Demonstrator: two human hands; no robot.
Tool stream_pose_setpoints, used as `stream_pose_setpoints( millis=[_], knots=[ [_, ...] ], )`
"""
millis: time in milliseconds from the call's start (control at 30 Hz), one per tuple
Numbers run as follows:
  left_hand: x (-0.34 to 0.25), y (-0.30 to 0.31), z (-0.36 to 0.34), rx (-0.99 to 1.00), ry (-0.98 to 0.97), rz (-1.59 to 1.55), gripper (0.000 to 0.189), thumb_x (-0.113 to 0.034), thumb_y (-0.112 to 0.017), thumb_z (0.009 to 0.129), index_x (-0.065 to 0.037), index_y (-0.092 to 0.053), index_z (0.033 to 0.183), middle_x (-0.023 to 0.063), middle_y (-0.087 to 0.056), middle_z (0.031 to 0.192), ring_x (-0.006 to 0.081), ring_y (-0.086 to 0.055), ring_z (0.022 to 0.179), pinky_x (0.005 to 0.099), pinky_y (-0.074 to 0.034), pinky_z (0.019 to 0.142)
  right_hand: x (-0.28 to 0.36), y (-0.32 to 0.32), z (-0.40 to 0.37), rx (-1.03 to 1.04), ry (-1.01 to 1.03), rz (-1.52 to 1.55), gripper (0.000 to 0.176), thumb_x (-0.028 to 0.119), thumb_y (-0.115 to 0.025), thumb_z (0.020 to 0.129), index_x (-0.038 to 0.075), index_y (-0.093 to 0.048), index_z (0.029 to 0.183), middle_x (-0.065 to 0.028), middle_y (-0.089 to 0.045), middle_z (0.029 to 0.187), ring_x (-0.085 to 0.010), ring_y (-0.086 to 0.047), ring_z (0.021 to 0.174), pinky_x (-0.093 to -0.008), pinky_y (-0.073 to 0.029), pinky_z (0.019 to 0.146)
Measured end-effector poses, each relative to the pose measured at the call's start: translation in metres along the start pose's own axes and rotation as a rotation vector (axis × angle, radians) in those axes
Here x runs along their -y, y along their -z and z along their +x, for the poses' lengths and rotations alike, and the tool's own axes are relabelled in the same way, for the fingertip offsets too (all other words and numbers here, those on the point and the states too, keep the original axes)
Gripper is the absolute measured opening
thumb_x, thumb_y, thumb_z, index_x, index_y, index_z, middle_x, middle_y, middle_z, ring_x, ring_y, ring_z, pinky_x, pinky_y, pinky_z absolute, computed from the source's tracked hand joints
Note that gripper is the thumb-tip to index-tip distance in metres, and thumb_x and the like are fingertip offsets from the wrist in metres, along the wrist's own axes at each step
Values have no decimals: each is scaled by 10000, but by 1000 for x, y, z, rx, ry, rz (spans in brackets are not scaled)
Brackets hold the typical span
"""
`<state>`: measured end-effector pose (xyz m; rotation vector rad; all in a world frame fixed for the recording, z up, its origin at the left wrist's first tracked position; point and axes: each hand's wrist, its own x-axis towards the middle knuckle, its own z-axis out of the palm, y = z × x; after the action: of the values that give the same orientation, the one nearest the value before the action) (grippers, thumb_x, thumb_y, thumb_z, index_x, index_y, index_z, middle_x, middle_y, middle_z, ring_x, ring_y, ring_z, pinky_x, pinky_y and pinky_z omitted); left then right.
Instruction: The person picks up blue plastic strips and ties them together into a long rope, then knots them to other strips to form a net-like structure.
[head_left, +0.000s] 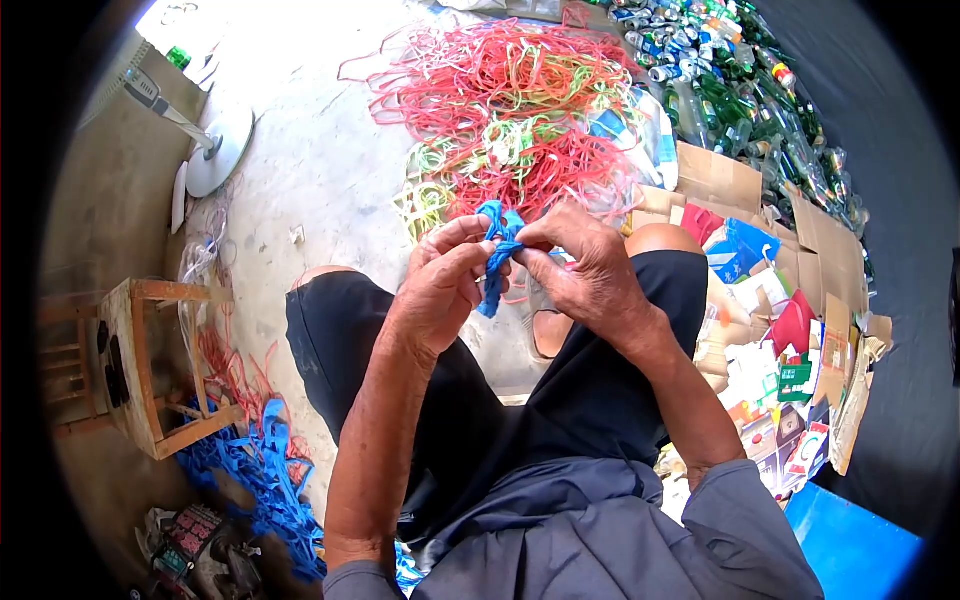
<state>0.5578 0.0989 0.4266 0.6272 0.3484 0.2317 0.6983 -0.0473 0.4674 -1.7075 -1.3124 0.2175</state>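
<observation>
A blue strip of cloth or soft plastic (pixel 492 284), bunched and looped, is held between both hands above my knees. My left hand (pixel 447 275) pinches it from the left, with thumb and fingers closed on it. From the right, my right hand (pixel 585 262) grips the same strip between thumb and fingertips. Part of the strip hangs down between the hands, and a loop stands up over the fingers. The fingertips hide where its parts cross. Beyond the hands lies a large tangle of red and green strips (pixel 520 135) on the floor.
At the left stand a wooden stool frame (pixel 185 292) and a fan base (pixel 222 152). Blue strips (pixel 275 480) lie piled below the stool. On the right are cardboard (pixel 725 180), packaging, green bottles (pixel 745 110) and cans. A blue panel (pixel 845 545) is at the lower right.
</observation>
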Motion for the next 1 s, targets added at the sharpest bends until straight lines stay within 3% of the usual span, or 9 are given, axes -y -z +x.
stream_pose_setpoints(
  millis=[233, 333, 633, 733, 833, 933, 1000],
  knots=[
    [0, -1, -2, -61, -2, 28, 279, -35, -635, 950, -20, -629, 1228, 109, -719, 990, 189, -715, 859, 353, -595, 761, 7, 8, -2, 84, -293, 217, 70, 24, -676, 866, -5, -686, 929, -94, -648, 816, -160, -640, 713, -315, -513, 650],
    [-2, -14, -4, -92, -16, 91, 295, -19, -667, 921, -11, -631, 1215, 83, -708, 969, 156, -691, 833, 314, -575, 722, 6, 8, -2, 81, -318, 227, 79, 34, -677, 871, -16, -677, 933, -84, -630, 796, -132, -616, 696, -304, -504, 640],
    [-1, -17, -5, -109, 6, 238, 315, -14, -687, 883, 14, -648, 1194, 47, -690, 926, 110, -652, 796, 256, -535, 681, 6, 17, -3, 137, -227, 130, 129, 36, -698, 821, -9, -661, 936, -96, -621, 823, -184, -651, 738, -327, -522, 668],
    [0, -15, -3, -107, 17, 175, 314, -19, -661, 901, 6, -649, 1215, 43, -689, 941, 108, -655, 805, 258, -542, 679, -6, 11, -7, 35, -121, 158, 141, 32, -691, 821, -3, -657, 953, -101, -617, 829, -195, -652, 776, -323, -532, 708],
    [-1, -14, -2, -95, 6, 152, 304, -19, -633, 921, -11, -651, 1224, 42, -688, 957, 108, -658, 818, 260, -548, 680, -7, 16, -8, 80, -131, 177, 130, 31, -674, 845, -5, -654, 968, -89, -635, 861, -179, -658, 832, -316, -541, 761],
    [1, -15, -2, -101, -7, 161, 290, -20, -611, 935, -27, -654, 1222, 46, -686, 964, 111, -658, 828, 266, -552, 684, -1, 18, -10, 120, -318, 368, 119, 29, -655, 870, -12, -649, 981, -70, -653, 895, -148, -653, 870, -311, -544, 800],
    [-1, -17, -3, -104, -6, 137, 281, -22, -596, 942, -36, -656, 1216, 50, -685, 962, 116, -657, 832, 273, -555, 689, -8, 17, -13, 131, -338, 440, 124, 26, -648, 880, -17, -642, 996, -61, -659, 912, -133, -646, 884, -307, -543, 812]
  ],
)
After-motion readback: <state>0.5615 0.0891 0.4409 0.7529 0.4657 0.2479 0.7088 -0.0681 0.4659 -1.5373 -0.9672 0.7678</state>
